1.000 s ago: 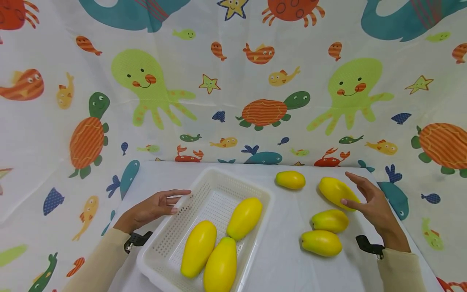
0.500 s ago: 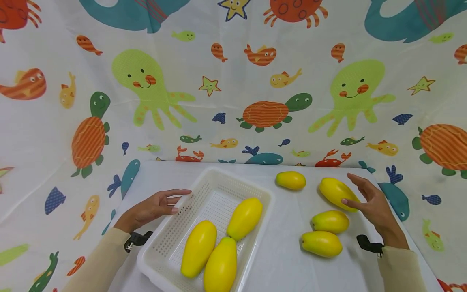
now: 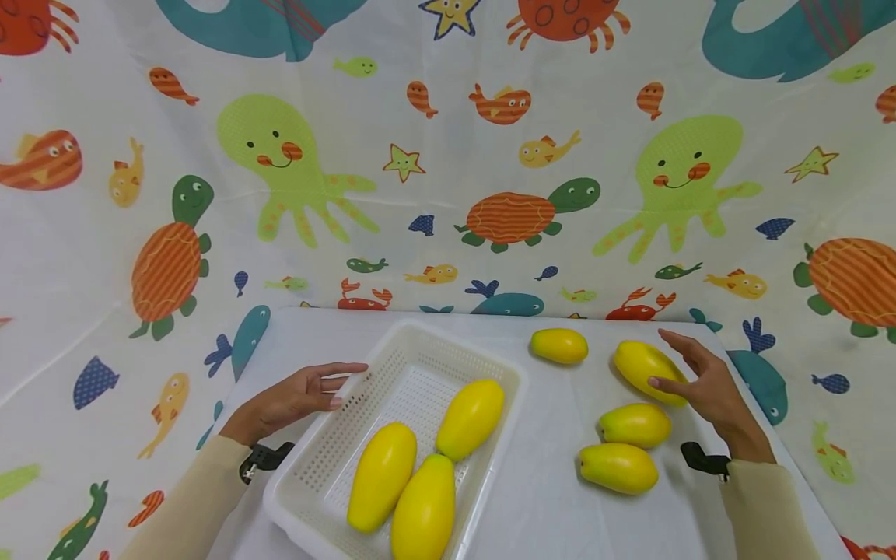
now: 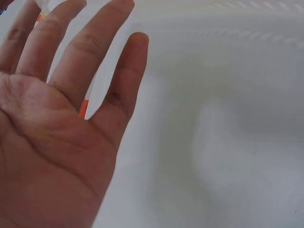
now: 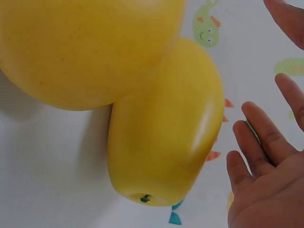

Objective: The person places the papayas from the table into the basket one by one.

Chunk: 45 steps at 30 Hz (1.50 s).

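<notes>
My left hand (image 3: 297, 395) is at the left rim of a white perforated plastic basket (image 3: 413, 389), fingertips right at the edge. In the left wrist view its palm and extended fingers show. Inside the basket lie three large yellow papayas (image 3: 381, 477). My right hand (image 3: 714, 393), thumb spread from the fingers, is beside a yellow papaya (image 3: 638, 364) at the back right of the table. The thumb overlaps that papaya in the head view. In the right wrist view, the relaxed fingers (image 5: 266, 137) stand apart from the papaya (image 5: 161, 137).
Two smaller yellow-green papayas (image 3: 635, 425) lie side by side, nearer the front. Another small papaya (image 3: 558, 346) is near the back edge of the white table (image 3: 542, 482). Behind stands a cloth (image 3: 420, 47) printed with sea animals.
My right hand has shifted slightly left, its thumb a little further over the papaya. The left hand, basket and fruit keep their places.
</notes>
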Each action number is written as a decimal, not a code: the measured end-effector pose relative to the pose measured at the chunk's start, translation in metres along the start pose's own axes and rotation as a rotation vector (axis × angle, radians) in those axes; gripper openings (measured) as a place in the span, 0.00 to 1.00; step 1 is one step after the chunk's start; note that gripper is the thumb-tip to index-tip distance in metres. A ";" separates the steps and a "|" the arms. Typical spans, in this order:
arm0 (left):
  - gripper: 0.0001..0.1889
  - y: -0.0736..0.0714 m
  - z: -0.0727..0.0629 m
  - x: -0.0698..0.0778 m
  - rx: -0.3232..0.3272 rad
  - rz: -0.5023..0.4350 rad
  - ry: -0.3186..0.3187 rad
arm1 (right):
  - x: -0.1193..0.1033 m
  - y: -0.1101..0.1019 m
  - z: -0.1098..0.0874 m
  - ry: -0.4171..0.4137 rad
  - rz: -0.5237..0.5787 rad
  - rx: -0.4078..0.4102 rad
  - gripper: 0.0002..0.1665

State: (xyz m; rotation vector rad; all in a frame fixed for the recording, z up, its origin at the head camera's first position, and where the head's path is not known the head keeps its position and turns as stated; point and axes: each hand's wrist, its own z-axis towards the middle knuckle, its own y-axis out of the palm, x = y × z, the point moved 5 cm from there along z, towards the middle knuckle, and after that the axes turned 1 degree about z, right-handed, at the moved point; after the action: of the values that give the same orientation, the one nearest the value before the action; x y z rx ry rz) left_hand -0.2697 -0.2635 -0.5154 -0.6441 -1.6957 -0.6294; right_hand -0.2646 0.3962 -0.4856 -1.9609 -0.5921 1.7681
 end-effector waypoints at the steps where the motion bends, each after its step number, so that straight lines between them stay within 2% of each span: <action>1: 0.35 0.000 0.000 0.000 0.000 0.002 -0.001 | 0.000 0.000 0.001 0.001 -0.004 -0.005 0.58; 10: 0.35 -0.001 0.002 0.000 -0.001 0.017 -0.006 | 0.004 0.006 0.009 -0.030 -0.019 -0.063 0.60; 19: 0.35 -0.001 0.002 0.000 -0.014 -0.003 0.009 | 0.005 0.007 0.017 -0.003 -0.051 -0.082 0.60; 33: 0.35 -0.002 0.002 0.000 0.011 0.002 -0.018 | 0.008 0.009 0.023 0.015 -0.072 -0.099 0.59; 45: 0.34 0.001 0.001 0.001 -0.024 -0.047 0.014 | 0.017 0.022 0.023 0.000 -0.049 -0.161 0.57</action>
State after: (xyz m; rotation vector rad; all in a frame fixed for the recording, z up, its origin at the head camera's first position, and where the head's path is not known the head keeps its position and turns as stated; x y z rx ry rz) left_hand -0.2697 -0.2627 -0.5150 -0.6164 -1.6964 -0.6866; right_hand -0.2849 0.3888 -0.5137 -2.0328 -0.7982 1.7388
